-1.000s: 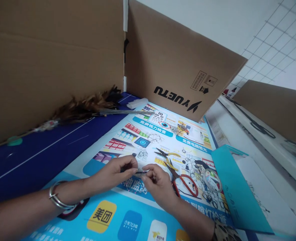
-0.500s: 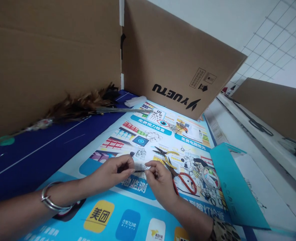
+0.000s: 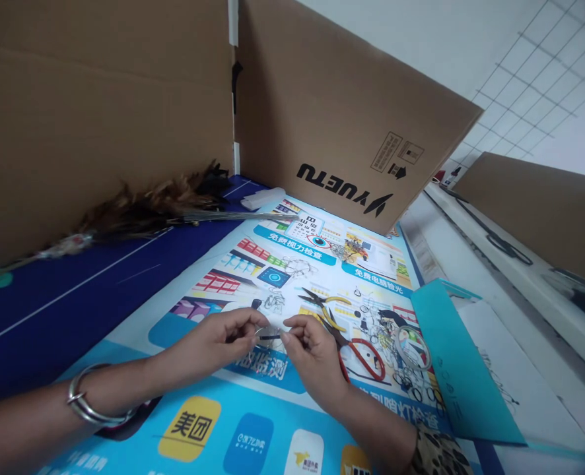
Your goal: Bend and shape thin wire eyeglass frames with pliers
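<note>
Since the earlier frame the two sets of fingertips have drawn slightly closer together, and the whole view has slid a little to the left, so the items on the table (image 3: 94,290) appear displaced though they look undisturbed. Between the left hand (image 3: 223,338) and the right hand (image 3: 313,356) a short dark strip (image 3: 269,337) shows, with fine wire around and below it; its long axis runs across the gap, from one hand toward the other, with neither hand clearly nearer. Each grip has thumb and fingers curled in toward the tips, but the pieces are so thin that I cannot tell whether either is pinching the strip or the wire, or whether the strip lies on the surface beneath. The hands are above the printed sheet (image 3: 238,399) covering the table. Just beyond the right hand, toward the table's right edge, lie yellow-handled pliers (image 3: 326,305) and red-handled scissors (image 3: 341,338), then a tangle of wire pieces with a ring-shaped roll (image 3: 427,354) among them, and a teal folder (image 3: 451,356) at that edge. A feathered bundle (image 3: 148,204) rests along the left edge against cardboard, its thin stems (image 3: 238,216) pointing toward the sheet. A tall cardboard panel (image 3: 337,119) closes off the far end, with a pale wall behind.
</note>
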Motion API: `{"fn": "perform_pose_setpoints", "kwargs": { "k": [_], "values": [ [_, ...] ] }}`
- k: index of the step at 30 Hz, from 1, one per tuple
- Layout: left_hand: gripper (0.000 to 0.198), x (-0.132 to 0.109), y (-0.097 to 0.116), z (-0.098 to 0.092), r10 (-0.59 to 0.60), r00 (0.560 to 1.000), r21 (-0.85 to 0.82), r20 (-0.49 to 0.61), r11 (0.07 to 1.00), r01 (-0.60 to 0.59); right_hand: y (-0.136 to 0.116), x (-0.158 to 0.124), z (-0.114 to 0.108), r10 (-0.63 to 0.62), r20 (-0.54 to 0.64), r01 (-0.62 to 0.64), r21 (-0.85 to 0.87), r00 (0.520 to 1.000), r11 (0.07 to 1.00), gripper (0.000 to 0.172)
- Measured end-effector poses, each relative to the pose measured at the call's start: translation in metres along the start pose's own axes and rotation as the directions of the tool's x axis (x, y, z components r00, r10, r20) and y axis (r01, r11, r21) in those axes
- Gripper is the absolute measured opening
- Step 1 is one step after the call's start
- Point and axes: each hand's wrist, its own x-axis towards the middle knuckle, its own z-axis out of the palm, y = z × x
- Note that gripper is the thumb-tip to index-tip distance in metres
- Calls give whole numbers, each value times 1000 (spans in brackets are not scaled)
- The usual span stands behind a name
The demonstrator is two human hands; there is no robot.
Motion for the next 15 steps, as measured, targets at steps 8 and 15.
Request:
{"fn": "perform_pose_setpoints", "kwargs": {
  "k": [8,15],
  "values": [
    [19,2,-4,1,-56,998,-125,-16,991,53,4,1,-3,8,-46,-5,60,999,998,19],
    [24,2,-1,-1,-47,992,-165,-114,986,28,7,3,-5,-11,-137,15,28,990,999,18]
  ]
}}
